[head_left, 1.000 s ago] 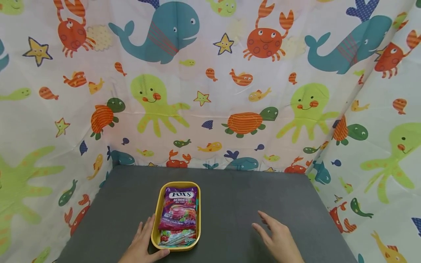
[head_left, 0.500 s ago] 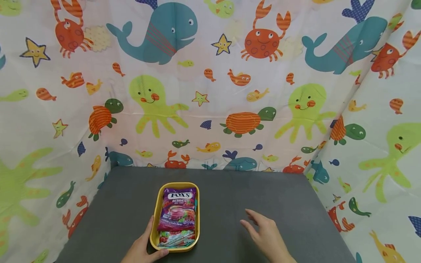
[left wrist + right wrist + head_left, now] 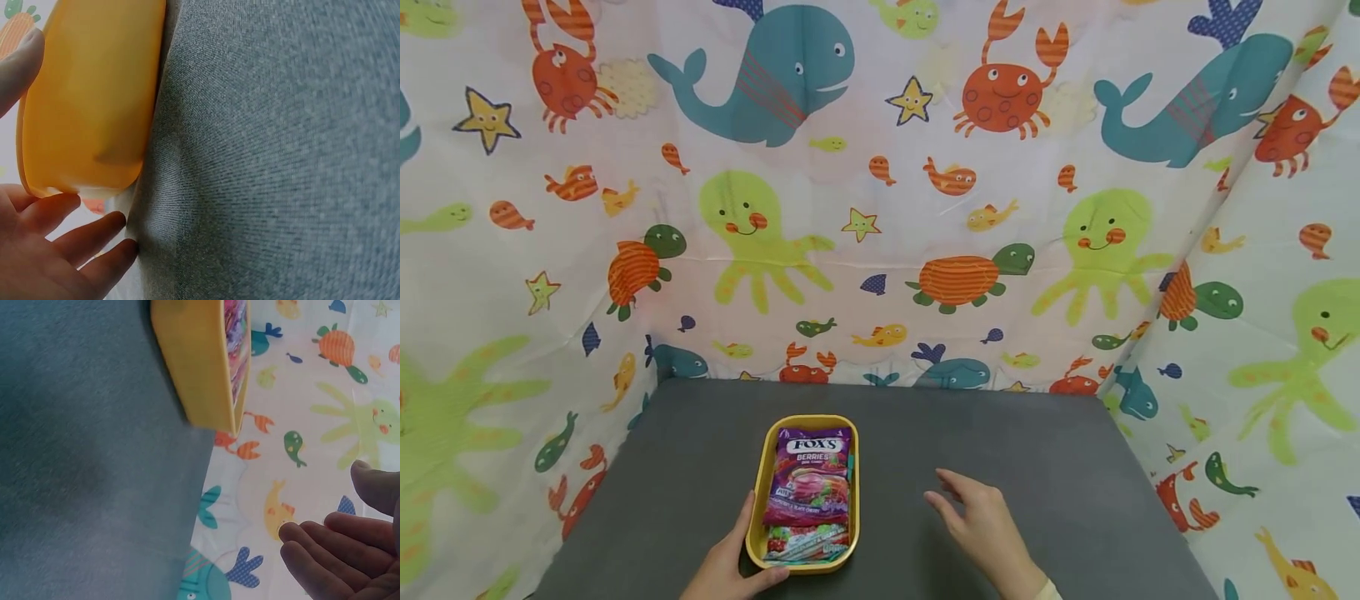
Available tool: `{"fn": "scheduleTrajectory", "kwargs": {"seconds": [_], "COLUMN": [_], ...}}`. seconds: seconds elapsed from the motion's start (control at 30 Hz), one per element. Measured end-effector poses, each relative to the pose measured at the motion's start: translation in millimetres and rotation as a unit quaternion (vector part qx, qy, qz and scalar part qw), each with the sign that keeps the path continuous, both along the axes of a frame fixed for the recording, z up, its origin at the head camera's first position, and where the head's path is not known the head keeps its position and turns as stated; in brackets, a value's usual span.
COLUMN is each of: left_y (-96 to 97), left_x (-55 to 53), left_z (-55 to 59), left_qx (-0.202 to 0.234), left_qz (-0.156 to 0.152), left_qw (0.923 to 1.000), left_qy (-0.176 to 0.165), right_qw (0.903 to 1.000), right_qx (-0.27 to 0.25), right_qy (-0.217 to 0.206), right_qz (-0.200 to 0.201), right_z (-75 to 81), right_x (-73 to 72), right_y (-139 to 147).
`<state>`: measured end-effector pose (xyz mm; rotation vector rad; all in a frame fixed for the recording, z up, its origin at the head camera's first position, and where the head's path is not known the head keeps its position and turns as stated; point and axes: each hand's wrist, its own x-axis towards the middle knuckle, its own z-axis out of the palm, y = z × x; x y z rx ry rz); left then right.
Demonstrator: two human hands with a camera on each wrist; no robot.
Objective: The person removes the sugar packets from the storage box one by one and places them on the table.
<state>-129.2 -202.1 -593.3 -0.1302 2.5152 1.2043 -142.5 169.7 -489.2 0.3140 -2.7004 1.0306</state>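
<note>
A yellow rectangular container (image 3: 854,508) with rounded corners stands on the dark table. In it lies a purple candy bag (image 3: 809,479) marked FOX'S Berries, partly over a second, green-and-red candy packet (image 3: 805,543). My left hand (image 3: 730,558) holds the container's near left corner, thumb along the near end and index finger against the left side. In the left wrist view the other fingers (image 3: 94,240) are spread apart below the yellow wall. My right hand (image 3: 981,521) hovers to the right of the container, fingers relaxed, thumb apart from them, nothing held.
The dark grey table (image 3: 1000,442) extends behind and to the right of the container. A white curtain (image 3: 865,292) printed with sea animals rises along its back and both sides.
My right hand has moved left, nearer the container. My left hand's fingers have drawn closer together along the container's side. The container and bags stay in place.
</note>
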Motion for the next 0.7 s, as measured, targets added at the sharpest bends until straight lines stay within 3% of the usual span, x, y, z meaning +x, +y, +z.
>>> {"fn": "scheduleTrajectory", "kwargs": {"seconds": [0.47, 0.7], "left_y": [2.3, 1.4], "left_x": [1.0, 2.3], "left_z": [2.9, 3.7], "left_qx": [-0.012, 0.026], "left_qz": [0.006, 0.009], "left_qw": [0.9999, 0.9996], "left_qy": [-0.005, 0.007], "right_qw": [0.9985, 0.9979], "right_qx": [-0.011, -0.012], "right_qy": [-0.009, -0.007], "right_qz": [0.052, 0.063], "right_z": [8.6, 9.1], "right_x": [-9.1, -12.0], "right_y": [-24, -37]}}
